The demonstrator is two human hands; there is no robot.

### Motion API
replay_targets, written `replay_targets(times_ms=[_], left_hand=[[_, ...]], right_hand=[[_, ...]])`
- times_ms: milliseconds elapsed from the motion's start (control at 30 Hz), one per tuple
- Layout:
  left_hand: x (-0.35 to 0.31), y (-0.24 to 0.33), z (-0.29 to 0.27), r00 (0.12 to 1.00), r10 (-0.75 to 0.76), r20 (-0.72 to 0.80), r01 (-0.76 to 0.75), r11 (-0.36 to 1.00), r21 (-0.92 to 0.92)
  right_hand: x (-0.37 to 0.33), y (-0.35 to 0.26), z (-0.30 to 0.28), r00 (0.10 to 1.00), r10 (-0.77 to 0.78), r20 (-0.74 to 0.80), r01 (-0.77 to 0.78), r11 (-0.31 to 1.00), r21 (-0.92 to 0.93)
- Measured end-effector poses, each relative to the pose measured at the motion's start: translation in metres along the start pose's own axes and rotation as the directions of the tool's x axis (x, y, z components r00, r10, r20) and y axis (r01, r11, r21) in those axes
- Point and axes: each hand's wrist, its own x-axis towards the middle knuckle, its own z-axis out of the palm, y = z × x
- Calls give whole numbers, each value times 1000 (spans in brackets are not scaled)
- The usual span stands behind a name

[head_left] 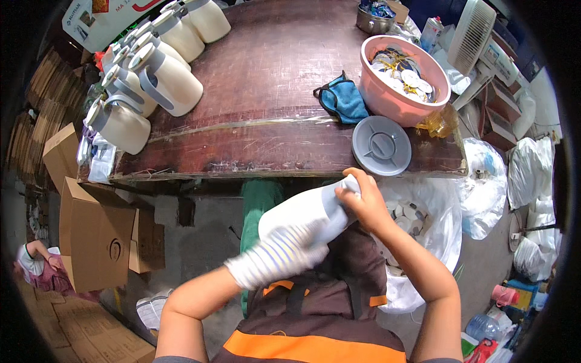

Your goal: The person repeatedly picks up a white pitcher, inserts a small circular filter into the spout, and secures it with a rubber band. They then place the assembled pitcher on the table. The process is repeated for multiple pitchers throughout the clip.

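and here i am, a white jug (293, 215) tilted in mid-air over my lap, just off the near edge of the desk (266, 72). my right hand (368, 202) is clamped on its grey top end; my gloved left hand (281, 254) lies against the body, too blurred to tell how tightly it's closed.

where do we stand? a cluster of similar jugs (172, 81) is up at the left of the desk, handles on, so those look done to me. this one seems mid-work; whether its inside is finished, i can't see. loose discs (411, 78) still fill the pink tub (393, 106), so plenty looks left.

now the room: a broad stretch of desk top runs between jugs and tub. watch the right, though: a round grey piece (381, 145) lies right by the front edge, blue cloth item (344, 100) just beside it, and a plastic bag (445, 233) bulges below, near my right forearm.
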Motion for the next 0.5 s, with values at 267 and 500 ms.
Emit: replay_targets(times_ms=[267,500], left_hand=[[-14,-6,-51,988,-64,-139,84,986,142],[-43,-14,-83,998,-60,-33,56,993,-101]], right_hand=[[-15,-17,-28,851,-490,189,511,856,-82],[-39,-79,-15,320,-860,398,906,400,137]])
